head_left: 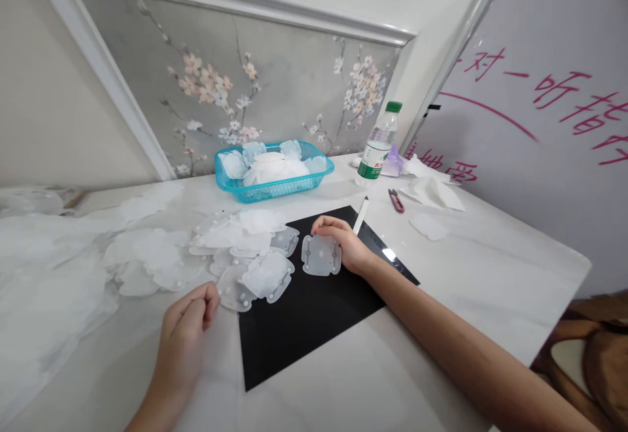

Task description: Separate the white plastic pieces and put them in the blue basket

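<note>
My right hand (pixel 338 241) rests on a black mat (pixel 314 307), its fingers curled over the upper edge of a translucent white plastic piece (pixel 320 256) with rounded corners. A white pen-like stick (pixel 361 215) pokes up behind that hand; whether the hand holds it is unclear. My left hand (pixel 189 327) lies on the white table with its fingers curled in, just left of the mat. Close to its fingertips is a heap of similar plastic pieces (pixel 255 268).
A turquoise basket (pixel 275 186) with more white pieces stands at the back. A water bottle (pixel 377 147), small pink clippers (pixel 396 200) and crumpled tissues (pixel 432 190) lie at the back right. White sheeting (pixel 44 268) covers the left. A whiteboard (pixel 540 124) leans at right.
</note>
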A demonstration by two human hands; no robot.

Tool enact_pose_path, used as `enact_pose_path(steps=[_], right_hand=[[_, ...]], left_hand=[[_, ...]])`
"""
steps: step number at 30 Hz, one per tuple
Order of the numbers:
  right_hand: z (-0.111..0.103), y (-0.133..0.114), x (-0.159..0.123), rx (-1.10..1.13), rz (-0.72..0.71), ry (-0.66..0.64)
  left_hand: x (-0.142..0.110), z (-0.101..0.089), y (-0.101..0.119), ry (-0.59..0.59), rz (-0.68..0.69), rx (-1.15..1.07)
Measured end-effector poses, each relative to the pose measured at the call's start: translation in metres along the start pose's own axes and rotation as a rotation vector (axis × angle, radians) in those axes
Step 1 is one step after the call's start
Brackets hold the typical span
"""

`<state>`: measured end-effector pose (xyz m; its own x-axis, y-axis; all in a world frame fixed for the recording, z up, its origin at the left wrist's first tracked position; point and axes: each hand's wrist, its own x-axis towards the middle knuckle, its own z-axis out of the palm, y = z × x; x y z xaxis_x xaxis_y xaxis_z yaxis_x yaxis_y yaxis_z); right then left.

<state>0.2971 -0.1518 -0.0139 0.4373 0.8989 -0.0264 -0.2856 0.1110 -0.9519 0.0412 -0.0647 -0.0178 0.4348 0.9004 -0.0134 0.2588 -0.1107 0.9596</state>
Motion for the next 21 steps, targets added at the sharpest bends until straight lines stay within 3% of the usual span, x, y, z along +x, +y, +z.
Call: enact_pose_path(steps=[21], right_hand=[[-0.0017,0.0011,0.0005,-0.018,-0.012,-0.008]], left_hand=[[0.0,-0.0008,0.0003,-0.01,0.004,-0.001]])
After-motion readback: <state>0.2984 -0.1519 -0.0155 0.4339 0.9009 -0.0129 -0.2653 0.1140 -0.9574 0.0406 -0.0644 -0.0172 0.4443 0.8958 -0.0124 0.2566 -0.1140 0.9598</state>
